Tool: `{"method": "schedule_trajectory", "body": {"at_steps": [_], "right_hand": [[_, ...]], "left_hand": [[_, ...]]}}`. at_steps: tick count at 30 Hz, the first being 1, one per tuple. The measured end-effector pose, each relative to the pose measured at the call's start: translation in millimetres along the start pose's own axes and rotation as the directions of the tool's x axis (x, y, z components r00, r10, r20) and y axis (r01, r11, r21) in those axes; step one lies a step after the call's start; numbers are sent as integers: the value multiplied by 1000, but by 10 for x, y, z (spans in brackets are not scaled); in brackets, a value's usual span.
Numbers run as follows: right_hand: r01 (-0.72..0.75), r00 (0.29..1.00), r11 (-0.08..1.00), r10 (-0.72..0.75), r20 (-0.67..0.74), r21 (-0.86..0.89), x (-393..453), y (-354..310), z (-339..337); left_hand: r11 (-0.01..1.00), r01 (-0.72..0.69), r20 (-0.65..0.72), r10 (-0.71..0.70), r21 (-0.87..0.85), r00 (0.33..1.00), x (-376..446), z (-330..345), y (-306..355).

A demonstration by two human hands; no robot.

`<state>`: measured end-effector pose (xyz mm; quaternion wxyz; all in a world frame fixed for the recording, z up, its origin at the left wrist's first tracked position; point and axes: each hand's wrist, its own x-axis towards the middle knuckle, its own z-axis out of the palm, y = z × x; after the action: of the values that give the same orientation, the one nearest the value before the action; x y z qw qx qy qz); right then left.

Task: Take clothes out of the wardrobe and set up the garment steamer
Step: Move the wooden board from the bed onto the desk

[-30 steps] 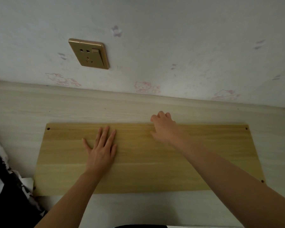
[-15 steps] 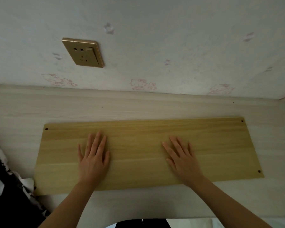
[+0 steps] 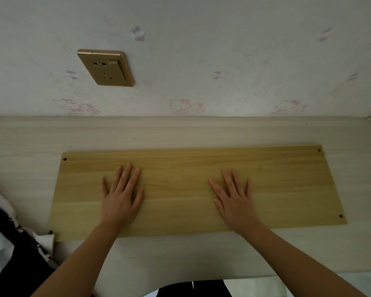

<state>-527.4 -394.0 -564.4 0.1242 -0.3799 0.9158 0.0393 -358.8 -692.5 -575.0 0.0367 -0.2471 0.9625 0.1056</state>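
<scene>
Change: a second ago the right hand [image 3: 236, 198] was curled at the far edge of the yellow wooden board [image 3: 180, 172]; now it lies flat on the board's right half, matching the left hand [image 3: 121, 197], which has barely moved.
Board: it lies flat on the pale wooden surface [image 3: 180, 133], its long side running left to right, in nearly the same place as before, with a small hole at each visible corner.
Meaning for the task: the board looks settled and pressed down, probably as a base for the steaming work. This is preparation; neither the clothes step nor the steamer step appears to have begun.
Left fingers: spread open, palm down, pressing on the board's left half and gripping nothing.
Right fingers: spread open, palm down, tips pointing to the far side, also holding nothing.
Task's things: no steamer and no wardrobe is in view. The only cloth is a dark and white fabric [image 3: 7, 243] at the near left edge, apart from both hands; whether it is one of the clothes cannot be told.
Socket: a gold wall socket [image 3: 106, 67] sits on the far wall, above the board's left part, with nothing plugged in, a likely power point for the steamer.
</scene>
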Motion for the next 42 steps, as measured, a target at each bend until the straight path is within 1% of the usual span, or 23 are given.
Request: {"method": "schedule_trajectory", "body": {"at_steps": [13,17,19,23,25,30,34,42], "right_hand": [[-26,1000,1000,26,3,7,84,-240,-33],[-36,999,999,36,31,-21,87,-216,-72],[-79,995,996,81,52,-37,80,-209,-82],[-287,957,958,286,36,9,27,-156,-84],[-335,942,942,334,36,30,-12,-67,-83],[-342,939,939,340,41,39,-51,19,-53],[-351,936,935,349,43,51,-47,33,-39],[-332,942,942,330,52,41,-89,170,-32]], "left_hand": [[999,-37,-20,37,-5,999,93,-52,-224],[999,-34,-18,34,-23,999,96,-53,-214],[1000,-24,-9,24,-15,1000,91,-45,-205],[1000,-23,-7,23,8,1000,93,-39,-216],[1000,-6,-10,6,12,1000,82,-39,-207],[997,74,0,-74,6,997,-3,35,-53],[997,82,-11,-82,9,997,0,73,-17],[996,87,16,-87,18,996,-9,74,105]]}}
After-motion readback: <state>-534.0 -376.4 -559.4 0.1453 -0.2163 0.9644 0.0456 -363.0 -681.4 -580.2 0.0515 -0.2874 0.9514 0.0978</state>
